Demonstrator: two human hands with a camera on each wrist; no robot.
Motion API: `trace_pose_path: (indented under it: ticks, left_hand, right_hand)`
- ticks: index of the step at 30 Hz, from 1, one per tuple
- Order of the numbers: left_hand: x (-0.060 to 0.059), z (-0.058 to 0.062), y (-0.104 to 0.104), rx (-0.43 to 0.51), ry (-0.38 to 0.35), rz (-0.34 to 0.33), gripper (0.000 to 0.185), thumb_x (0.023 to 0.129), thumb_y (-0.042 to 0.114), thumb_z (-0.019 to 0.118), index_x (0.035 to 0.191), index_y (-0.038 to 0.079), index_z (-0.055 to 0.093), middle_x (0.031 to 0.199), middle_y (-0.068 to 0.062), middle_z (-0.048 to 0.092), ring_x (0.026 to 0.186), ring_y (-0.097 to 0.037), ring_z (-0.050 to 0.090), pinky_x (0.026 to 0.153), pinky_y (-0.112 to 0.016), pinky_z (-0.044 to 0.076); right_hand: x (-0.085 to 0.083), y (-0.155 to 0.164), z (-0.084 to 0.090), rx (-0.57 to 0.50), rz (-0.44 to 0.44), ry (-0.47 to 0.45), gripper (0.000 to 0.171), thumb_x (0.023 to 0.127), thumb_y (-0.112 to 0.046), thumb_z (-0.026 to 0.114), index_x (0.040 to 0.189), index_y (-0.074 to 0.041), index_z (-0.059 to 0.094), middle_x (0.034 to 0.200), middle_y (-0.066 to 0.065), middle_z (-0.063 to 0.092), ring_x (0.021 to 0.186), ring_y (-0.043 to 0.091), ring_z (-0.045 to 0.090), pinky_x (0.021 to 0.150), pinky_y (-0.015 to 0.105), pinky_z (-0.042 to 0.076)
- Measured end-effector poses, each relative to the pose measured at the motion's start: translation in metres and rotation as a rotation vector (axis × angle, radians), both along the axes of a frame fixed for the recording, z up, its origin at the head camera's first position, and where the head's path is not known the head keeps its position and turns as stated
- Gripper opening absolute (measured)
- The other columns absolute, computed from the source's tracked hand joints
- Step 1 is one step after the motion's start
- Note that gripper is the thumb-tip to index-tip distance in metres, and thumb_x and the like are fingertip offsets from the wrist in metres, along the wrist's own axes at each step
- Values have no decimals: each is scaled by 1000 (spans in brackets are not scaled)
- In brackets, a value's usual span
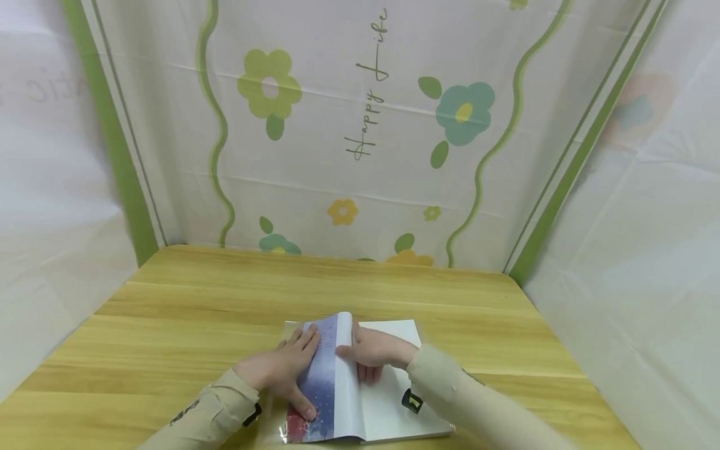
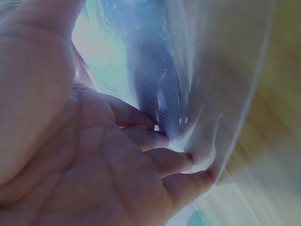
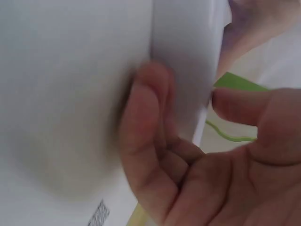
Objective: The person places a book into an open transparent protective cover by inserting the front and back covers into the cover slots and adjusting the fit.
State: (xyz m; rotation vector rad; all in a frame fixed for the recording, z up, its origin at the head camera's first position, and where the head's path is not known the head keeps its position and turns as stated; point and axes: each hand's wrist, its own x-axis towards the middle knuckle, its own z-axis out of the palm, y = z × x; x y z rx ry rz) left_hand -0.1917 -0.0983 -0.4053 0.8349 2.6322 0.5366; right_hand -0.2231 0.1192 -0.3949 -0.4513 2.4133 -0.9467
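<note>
Can see a book [image 1: 388, 417] at 6 o'clock on the table [image 1: 185, 312], with a blue-purple cover [image 1: 325, 375] toward 9 o'clock, red at the 7 o'clock corner, and a white page [image 1: 396, 327] toward 3 o'clock. Rising between the two in a rounded fold, a pale curled sheet [image 1: 347, 394]. Pressing on the cover from 9 o'clock with the left hand [image 1: 284, 367], fingers extended and spread, grip curled round nothing; touching clear film [image 2: 230, 70] with the fingertips in the left wrist view. Pinching the curled sheet from 2 o'clock with the right hand [image 1: 372, 350], grip closed with thumb and fingers on opposite sides. Hanging at 12 o'clock, a flower-printed curtain [image 1: 315, 150].
</note>
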Motion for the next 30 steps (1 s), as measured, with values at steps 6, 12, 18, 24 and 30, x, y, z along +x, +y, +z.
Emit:
trace_pose_path:
  ticks: [6,12,18,24,30]
  left_hand:
    - [0,-2,0,5,-2,-3,137,56,56,89,149,-14,17,157,-31,8,142,-50,5,112,-61,15]
    - [-2,-4,0,-6,2,-2,138,56,58,88,150,-13,16,157,-30,7,142,-50,5,112,-61,15]
    - [-1,-4,-1,-17,-4,2,138,56,58,88,150,-13,17,157,-30,8,142,-50,5,112,-61,15]
    - [-1,-2,-1,-14,-3,4,137,57,57,89,150,-13,17,157,-30,7,142,-50,4,112,-61,14]
    - [0,-1,-1,-3,11,-2,137,56,56,89,149,-14,18,157,-31,8,141,-51,5,112,-62,15]
  right_hand:
    - [10,3,0,4,-27,-41,73,100,-32,57,149,10,22,57,17,63,42,20,58,39,32,49]
    - [9,3,-4,-40,-18,-4,67,100,-29,58,146,9,28,54,15,61,39,18,54,36,30,46]
    - [8,2,-7,-56,-1,11,58,100,-27,58,140,9,35,50,12,59,37,16,52,33,28,43]
    - [7,2,-9,-56,1,28,62,100,-27,58,143,9,32,49,11,58,36,16,51,33,28,42]
    - [8,1,-9,-58,-4,43,60,100,-26,59,142,9,34,49,11,57,36,16,50,33,27,41]
